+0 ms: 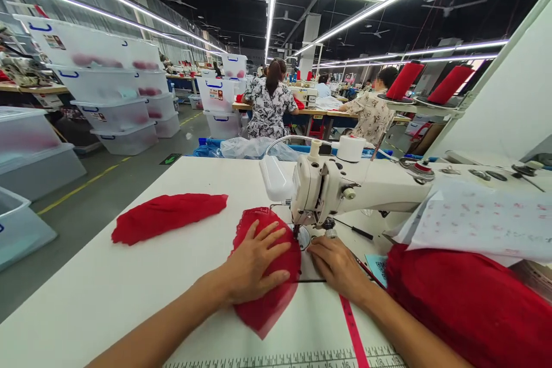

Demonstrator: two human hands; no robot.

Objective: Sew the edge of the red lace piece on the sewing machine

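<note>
A cut piece of sheer red fabric [267, 313] with a scalloped left edge lies on the white sewing table under the sewing machine [317, 184]. My left hand [252, 261] rests flat on it, fingers spread. Close to the needle and presser foot, my right hand [338, 264] has its fingers curled and its fingertips together at the fabric's right edge. What those fingertips grip, if anything, is hidden. A pinkish-red strip [354, 328] runs from beneath the right hand towards the table's front edge. Another red fabric piece [168, 217] lies farther left, apart from both hands.
A red fabric pile [466, 299] with a printed paper sheet [487, 215] on top sits at right. A measuring tape [276, 359] runs along the front edge. Red thread cones [405, 80] stand behind. Stacked plastic bins [107, 89] fill the left; co-workers [271, 103] sit ahead.
</note>
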